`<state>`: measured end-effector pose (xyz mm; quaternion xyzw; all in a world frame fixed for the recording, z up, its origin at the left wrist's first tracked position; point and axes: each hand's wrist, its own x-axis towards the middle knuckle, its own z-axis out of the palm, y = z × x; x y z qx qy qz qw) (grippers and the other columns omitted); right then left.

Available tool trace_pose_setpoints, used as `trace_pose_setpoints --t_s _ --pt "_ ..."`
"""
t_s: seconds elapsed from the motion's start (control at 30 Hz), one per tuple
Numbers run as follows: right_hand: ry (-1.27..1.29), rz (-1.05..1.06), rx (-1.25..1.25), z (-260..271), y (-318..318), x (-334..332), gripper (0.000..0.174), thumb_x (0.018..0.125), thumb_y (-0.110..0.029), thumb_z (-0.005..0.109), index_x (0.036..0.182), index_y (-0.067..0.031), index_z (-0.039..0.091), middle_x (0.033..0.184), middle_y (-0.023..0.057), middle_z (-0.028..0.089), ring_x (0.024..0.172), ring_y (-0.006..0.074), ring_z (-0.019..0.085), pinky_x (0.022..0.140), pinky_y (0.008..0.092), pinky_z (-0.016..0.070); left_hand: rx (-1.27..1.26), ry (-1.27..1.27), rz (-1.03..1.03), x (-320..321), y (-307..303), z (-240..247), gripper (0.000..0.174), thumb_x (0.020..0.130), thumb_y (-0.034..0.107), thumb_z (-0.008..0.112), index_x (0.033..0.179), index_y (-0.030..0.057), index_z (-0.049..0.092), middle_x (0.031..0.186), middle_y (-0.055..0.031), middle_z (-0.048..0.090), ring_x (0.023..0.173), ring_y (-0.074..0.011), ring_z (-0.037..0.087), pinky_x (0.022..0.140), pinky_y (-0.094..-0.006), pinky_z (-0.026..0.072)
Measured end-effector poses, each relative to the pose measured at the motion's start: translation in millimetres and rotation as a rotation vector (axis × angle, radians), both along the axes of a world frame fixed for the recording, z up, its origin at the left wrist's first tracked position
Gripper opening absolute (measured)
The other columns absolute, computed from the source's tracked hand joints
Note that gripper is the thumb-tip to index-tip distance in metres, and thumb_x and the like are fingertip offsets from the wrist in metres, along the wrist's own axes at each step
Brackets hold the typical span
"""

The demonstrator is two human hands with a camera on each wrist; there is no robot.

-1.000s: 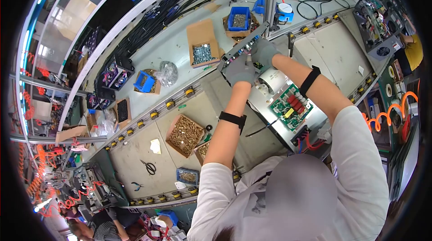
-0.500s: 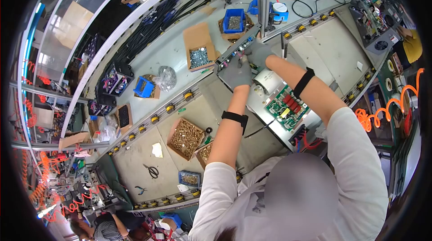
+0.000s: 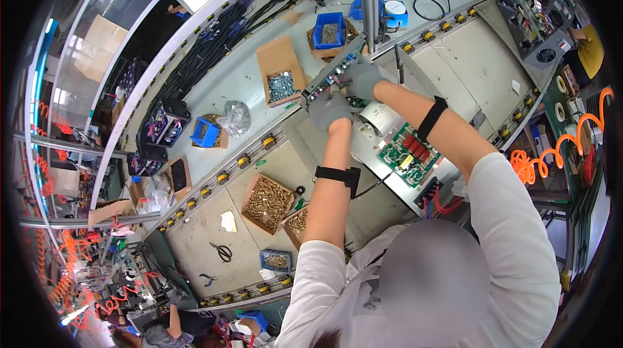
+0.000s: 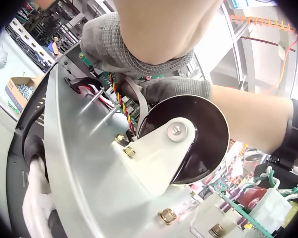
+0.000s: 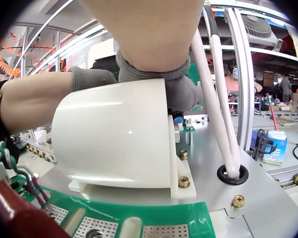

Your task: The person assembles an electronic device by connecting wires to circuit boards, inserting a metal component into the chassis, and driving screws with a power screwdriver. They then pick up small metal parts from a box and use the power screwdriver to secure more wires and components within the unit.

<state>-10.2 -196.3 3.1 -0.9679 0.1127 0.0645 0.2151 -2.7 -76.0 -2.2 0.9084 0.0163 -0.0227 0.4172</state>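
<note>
Both hands wear grey knit gloves and work close together behind the narrow dark front panel (image 3: pixel 324 82) of an open metal chassis (image 4: pixel 89 183). My left hand (image 3: pixel 329 113) is at the panel's left part, beside small circuit boards and a red-yellow-black wire bundle (image 4: pixel 120 101). My right hand (image 3: pixel 363 80) reaches in from the right, over the same boards. The gloves hide the fingertips in the wrist views, so I cannot tell what they grip. Right behind the hands stands a large white cylinder (image 5: pixel 112 136) on a bracket, its dark end face (image 4: pixel 203 134) toward the left wrist camera.
A green circuit board (image 3: pixel 409 154) with red parts sits nearer the body on the chassis. Open boxes of screws (image 3: pixel 267 204) stand on the left bench, near scissors (image 3: pixel 222 252). A screw carton (image 3: pixel 281 86) and a blue bin (image 3: pixel 329 30) lie beyond the panel, near a metal post (image 3: pixel 368 4).
The head view has shifted, carrying the bench and chassis slightly across the picture. Both hands stay at the front panel; the left has drawn back a little toward the body.
</note>
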Motion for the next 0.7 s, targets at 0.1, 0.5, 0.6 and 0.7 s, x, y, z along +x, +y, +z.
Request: trace_pose_setpoints --t_s 0.1,0.5,0.6,0.7 --pt "-0.05 0.011 0.045 -4 -6 -3 0.03 0.07 -0.035 0.066 0.095 -0.0187 0.07 0.103 0.0076 0.062 0.107 0.0267 0.051 0.086 0.0368 0.0442 0.049 0.029 0.054 -5 -1 4 0.028 0.08 0.027 0.054 0.09 0.0067 0.07 0.085 -0.0149 0.067 0.076 -0.0318 0.064 0.067 -0.0398 0.0483" --pt "0.042 -0.113 -0.075 11 4 6 0.029 0.072 -0.041 0.066 0.089 -0.018 0.073 0.096 0.0096 0.066 0.1 0.0284 0.057 0.083 0.0365 0.0469 0.057 -0.114 -0.049 -11 5 -10 0.033 0.084 0.034 0.049 0.095 0.0083 0.067 0.087 -0.0175 0.066 0.078 -0.0345 0.062 0.068 -0.0421 0.047" --pt "0.105 -0.255 -0.047 16 15 9 0.038 0.072 -0.045 0.066 0.091 -0.0129 0.071 0.098 0.0127 0.065 0.098 0.0281 0.059 0.081 0.0359 0.0484 -0.036 -0.303 -0.104 -24 24 5 0.029 0.086 0.029 0.049 0.101 0.0091 0.064 0.088 -0.0175 0.064 0.082 -0.0353 0.06 0.069 -0.044 0.0455" --pt "0.063 -0.344 -0.097 18 25 10 0.042 0.07 -0.045 0.067 0.093 -0.0101 0.07 0.101 0.0145 0.064 0.098 0.028 0.06 0.081 0.035 0.0488 0.036 -0.915 -0.122 -10 50 13 0.026 0.088 0.022 0.053 0.106 0.0047 0.06 0.091 -0.0161 0.052 0.081 -0.0343 0.052 0.074 -0.0422 0.0432"
